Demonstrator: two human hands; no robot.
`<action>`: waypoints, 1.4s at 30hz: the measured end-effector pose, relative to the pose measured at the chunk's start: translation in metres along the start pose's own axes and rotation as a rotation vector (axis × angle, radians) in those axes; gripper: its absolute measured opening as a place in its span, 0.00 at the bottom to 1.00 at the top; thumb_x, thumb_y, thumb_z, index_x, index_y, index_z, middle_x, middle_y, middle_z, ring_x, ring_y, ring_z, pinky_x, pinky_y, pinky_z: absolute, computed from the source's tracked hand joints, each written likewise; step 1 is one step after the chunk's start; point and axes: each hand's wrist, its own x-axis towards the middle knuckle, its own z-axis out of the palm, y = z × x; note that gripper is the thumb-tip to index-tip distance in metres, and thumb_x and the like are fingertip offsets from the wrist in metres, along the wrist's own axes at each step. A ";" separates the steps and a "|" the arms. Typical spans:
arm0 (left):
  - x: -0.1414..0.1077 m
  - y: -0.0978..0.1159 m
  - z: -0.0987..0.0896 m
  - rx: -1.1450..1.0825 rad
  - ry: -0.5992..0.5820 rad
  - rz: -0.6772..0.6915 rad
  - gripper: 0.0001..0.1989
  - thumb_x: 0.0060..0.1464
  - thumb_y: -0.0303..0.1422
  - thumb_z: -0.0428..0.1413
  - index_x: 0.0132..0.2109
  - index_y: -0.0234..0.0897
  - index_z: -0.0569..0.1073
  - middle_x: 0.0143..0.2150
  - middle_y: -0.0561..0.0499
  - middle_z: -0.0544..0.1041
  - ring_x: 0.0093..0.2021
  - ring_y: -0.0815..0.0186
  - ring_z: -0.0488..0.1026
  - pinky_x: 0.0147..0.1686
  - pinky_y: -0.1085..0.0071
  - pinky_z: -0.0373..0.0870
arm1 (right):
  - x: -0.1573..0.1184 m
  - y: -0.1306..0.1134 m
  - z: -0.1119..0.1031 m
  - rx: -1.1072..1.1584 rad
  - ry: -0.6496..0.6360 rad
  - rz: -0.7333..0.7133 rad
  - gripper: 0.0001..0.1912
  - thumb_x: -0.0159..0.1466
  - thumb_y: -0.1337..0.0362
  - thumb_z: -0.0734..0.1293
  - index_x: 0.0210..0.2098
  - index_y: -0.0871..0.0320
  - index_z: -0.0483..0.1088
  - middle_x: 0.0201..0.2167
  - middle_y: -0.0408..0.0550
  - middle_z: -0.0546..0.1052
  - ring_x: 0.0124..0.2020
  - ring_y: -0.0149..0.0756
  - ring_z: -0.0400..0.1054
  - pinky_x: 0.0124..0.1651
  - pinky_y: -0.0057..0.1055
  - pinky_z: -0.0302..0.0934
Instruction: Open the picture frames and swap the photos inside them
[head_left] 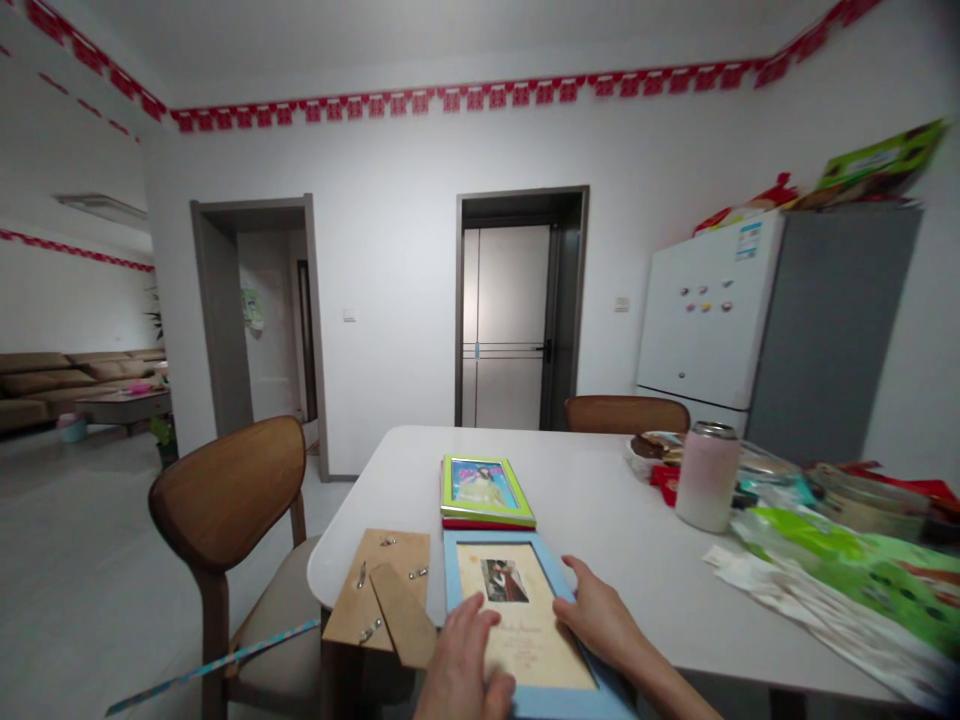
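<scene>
A light-blue picture frame point(538, 698) lies face up at the table's near edge. Inside it is a cream sheet point(536, 640) with a small photo and faint print. My left hand point(461, 660) rests over the frame's lower left, fingers apart on the sheet. At the right side, my right hand point(604, 615) grips the frame's edge, its thumb on the border; its other fingers are partly hidden. Just left of the frame lies a brown backing board point(352, 590) with metal clips and a loose stand leg point(401, 610) on top, jutting past the table edge.
Beyond the blue frame, a green picture frame point(523, 508) sits on a red one point(465, 523). On the right of the white table point(600, 500) are a pink tumbler point(706, 480), a green package point(847, 560), a white cloth point(802, 605) and bowls. A wooden chair point(232, 500) stands left.
</scene>
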 end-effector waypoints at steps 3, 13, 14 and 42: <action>0.006 0.019 0.011 -0.045 -0.096 0.027 0.28 0.39 0.31 0.53 0.51 0.30 0.61 0.57 0.39 0.56 0.57 0.55 0.52 0.55 0.58 0.49 | -0.014 -0.012 -0.013 0.489 -0.131 0.125 0.34 0.51 0.67 0.52 0.57 0.67 0.40 0.31 0.51 0.74 0.29 0.36 0.69 0.33 0.30 0.61; 0.024 0.061 -0.013 0.052 0.212 0.137 0.27 0.38 0.23 0.49 0.50 0.36 0.62 0.45 0.44 0.68 0.46 0.57 0.63 0.47 0.65 0.61 | -0.039 -0.055 -0.041 0.984 -0.192 0.110 0.37 0.49 0.65 0.59 0.57 0.57 0.43 0.31 0.47 0.72 0.20 0.29 0.65 0.22 0.26 0.60; 0.024 0.056 -0.019 0.041 0.294 0.110 0.24 0.41 0.23 0.47 0.49 0.37 0.63 0.43 0.44 0.68 0.44 0.58 0.65 0.45 0.65 0.62 | -0.036 -0.050 -0.039 0.951 -0.173 0.134 0.37 0.49 0.65 0.58 0.57 0.58 0.41 0.32 0.48 0.72 0.21 0.30 0.66 0.22 0.26 0.60; -0.032 -0.033 -0.028 0.315 0.053 -0.168 0.34 0.34 0.31 0.56 0.53 0.39 0.61 0.60 0.46 0.52 0.59 0.52 0.45 0.56 0.53 0.37 | 0.003 0.025 -0.012 -0.307 0.016 -0.104 0.24 0.52 0.67 0.54 0.47 0.66 0.64 0.40 0.58 0.72 0.42 0.40 0.66 0.46 0.30 0.54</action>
